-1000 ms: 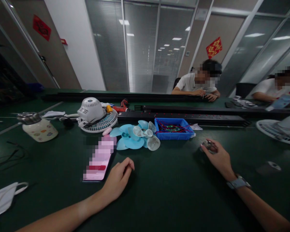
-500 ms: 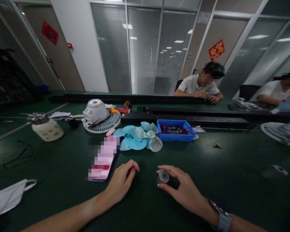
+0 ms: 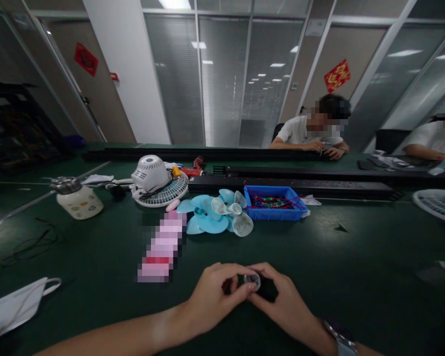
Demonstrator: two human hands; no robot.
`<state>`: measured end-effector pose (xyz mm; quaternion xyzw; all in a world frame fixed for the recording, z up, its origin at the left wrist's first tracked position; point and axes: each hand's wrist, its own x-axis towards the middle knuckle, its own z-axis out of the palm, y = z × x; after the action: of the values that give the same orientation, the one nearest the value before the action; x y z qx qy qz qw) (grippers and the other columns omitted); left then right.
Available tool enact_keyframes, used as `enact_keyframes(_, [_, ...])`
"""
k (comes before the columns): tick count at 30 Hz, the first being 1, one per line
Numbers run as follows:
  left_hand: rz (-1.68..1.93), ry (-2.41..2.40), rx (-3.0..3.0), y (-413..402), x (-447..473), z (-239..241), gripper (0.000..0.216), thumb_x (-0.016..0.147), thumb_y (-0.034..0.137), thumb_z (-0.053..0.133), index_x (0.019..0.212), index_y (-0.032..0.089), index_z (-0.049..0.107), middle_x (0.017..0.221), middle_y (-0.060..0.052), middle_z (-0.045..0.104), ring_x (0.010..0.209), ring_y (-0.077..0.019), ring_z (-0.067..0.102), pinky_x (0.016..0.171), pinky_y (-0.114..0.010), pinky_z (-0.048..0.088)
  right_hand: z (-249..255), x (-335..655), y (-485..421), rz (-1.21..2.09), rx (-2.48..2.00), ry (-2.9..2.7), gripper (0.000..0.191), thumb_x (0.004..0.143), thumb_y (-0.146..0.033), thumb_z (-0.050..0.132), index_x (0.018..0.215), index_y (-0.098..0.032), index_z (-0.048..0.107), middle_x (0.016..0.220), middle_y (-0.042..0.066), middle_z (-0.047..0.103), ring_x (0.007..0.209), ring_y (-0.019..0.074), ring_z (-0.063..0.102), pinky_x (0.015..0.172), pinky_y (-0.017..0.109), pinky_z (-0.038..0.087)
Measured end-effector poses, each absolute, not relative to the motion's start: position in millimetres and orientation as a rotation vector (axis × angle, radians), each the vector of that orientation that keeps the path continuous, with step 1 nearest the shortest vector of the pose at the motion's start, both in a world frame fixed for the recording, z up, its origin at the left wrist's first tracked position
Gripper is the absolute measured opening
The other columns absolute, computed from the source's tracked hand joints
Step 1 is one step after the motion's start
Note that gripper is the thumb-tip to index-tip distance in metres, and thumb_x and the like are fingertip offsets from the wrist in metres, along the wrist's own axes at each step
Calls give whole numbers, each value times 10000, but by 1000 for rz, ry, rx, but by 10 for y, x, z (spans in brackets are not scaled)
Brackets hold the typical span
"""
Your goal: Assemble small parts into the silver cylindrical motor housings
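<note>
Moved the left hand [image 3: 214, 296] over since the earlier frame to join the right hand [image 3: 289, 300] on the small round part [image 3: 252, 281]. Now pinching it with both hands, presumably for steadiness, near the worktop's [image 3: 319, 257] front (well apart from the blue fan blades [image 3: 212, 224]).

The left hand [image 3: 215, 294] and the right hand [image 3: 287, 299] meet at the near side of a dark green table [image 3: 356, 269], thumbs and fingers pinching a small round part [image 3: 253, 279] between them — a watch [image 3: 341, 337] sits on the right wrist. Beyond them, light blue and clear fan blades [image 3: 213, 224] lie in a heap, with a blue bin [image 3: 278, 214] of wires [image 3: 270, 201] just beside on the right. A pink oblong [image 3: 162, 247], blurred out, lies to the left; past it are a white fan [image 3: 150, 174] and, farther left, a cream jug [image 3: 79, 201]. A white mask [image 3: 17, 301] lies near left — long black bars [image 3: 300, 184] cross the far side, where two people [image 3: 295, 131] sit at the right.
</note>
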<state>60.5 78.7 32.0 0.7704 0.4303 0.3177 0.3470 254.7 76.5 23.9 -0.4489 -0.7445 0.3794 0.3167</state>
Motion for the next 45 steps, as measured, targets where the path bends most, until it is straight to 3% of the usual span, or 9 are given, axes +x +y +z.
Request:
enact_keyframes(9, [889,1121,1929,888,566,484,206,891,345,616,969,208,749,604,28,515,555,-117,464,539,-221,339,199,2554,777,1018,-1219,-1956,262,800,-339,711,1022,-234,622,999,5,690,926,174,648,828,300,507])
enact_keyframes(19, [699,1367,2127,921,151,90,177,905,295,621,1009,315,763,749,-8,634,686,-157,572,639,-256,385,160,2564,783,973,-1264,-1992,347,795,-379,715,1096,-251,600,1121,22,671,1043,195,630,941,363,485])
enact_keyframes(27, [637,1386,2166,924,163,86,284,910,363,605,1183,331,677,804,3,681,711,-179,587,701,-295,389,173,2564,765,963,-1269,-2010,342,797,-366,715,1099,-254,600,1132,21,671,1061,196,628,953,365,488])
enact_keyframes(30, [740,1372,2044,921,149,105,317,957,344,508,1249,289,618,961,-17,700,813,-192,613,763,-302,422,187,2547,747,961,-1270,-2007,343,809,-371,701,1118,-263,600,1138,19,672,1067,198,629,956,367,492])
enact_keyframes(32, [793,1356,1966,920,135,122,302,985,296,421,1206,245,619,992,-27,688,847,-187,619,774,-291,430,207,2599,788,940,-1276,-1980,333,829,-371,673,1136,-268,600,1129,23,680,1048,200,641,927,361,511])
enact_keyframes(36, [795,1363,1891,922,111,138,266,975,240,368,1021,187,625,797,-5,631,697,-164,587,660,-262,409,216,3078,1112,675,-1338,-1787,394,843,-454,614,1167,-232,582,1100,75,695,994,234,668,895,401,530])
enact_keyframes(41, [809,1321,1906,939,104,110,241,944,190,366,862,176,592,744,6,588,694,-158,565,654,-256,386,22,4084,1645,260,-1597,-1410,589,741,-614,602,1136,-178,563,1058,146,686,901,297,683,867,490,531])
enact_keyframes(45, [802,1305,1920,940,99,101,251,927,173,360,812,177,583,740,4,582,704,-161,559,664,-260,383,-197,4506,1796,210,-1771,-1301,581,697,-606,614,1095,-185,569,1011,145,695,879,309,685,825,489,543])
